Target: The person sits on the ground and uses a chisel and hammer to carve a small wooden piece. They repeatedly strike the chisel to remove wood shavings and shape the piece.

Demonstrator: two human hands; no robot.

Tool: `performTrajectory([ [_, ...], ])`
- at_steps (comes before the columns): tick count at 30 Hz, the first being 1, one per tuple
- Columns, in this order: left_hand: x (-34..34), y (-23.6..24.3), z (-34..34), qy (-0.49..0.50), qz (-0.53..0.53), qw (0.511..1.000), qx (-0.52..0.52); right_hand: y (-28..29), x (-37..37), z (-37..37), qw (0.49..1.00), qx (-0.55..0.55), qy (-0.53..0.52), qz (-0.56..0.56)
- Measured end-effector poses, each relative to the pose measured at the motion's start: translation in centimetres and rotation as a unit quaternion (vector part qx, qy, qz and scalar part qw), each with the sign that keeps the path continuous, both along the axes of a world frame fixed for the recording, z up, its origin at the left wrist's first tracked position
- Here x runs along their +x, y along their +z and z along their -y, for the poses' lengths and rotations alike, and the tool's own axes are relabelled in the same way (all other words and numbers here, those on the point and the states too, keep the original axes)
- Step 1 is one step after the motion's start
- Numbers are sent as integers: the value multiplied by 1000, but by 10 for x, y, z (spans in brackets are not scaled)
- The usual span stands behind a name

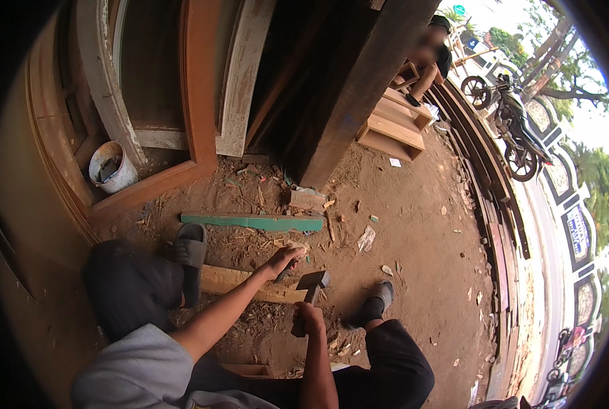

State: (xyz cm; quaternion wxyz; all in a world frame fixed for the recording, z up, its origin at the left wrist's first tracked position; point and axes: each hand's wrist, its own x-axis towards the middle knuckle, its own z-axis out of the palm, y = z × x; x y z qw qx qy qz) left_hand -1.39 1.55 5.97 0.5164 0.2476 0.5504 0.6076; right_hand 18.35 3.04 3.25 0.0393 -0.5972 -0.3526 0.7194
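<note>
My left hand [282, 262] is closed round what looks like a chisel [286, 274], its dark part slanting down below my fist. It is held over a pale wooden beam [226, 279] that lies on the ground between my feet. My right hand [310, 317] grips the handle of a hammer [313, 280], whose dark, blocky head is raised just right of the beam's end. The heads of the two tools are apart. My fingers hide part of the chisel.
A green-edged board [253, 221] lies beyond the beam among wood chips. Wooden frames [202, 88] and a stained white bucket [113, 168] stand at left. A thick dark post [345, 102] rises ahead. Back right are a wooden box [393, 129], a seated person, stacked planks [499, 266] and a motorcycle [516, 133].
</note>
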Motion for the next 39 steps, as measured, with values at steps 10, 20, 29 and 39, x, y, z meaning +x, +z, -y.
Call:
performTrajectory([
  [10,2,0,6,17,30,999,10,35,-14,-6,1000,16,-22,17],
  [20,-2,3,9,42,80,996,9,36,-15,2,991,97,93,26],
  [29,-7,-4,12,49,78,996,5,17,-7,2,998,34,45,13],
  [39,-3,-11,13,39,38,999,3,58,-19,2,996,92,17,15],
])
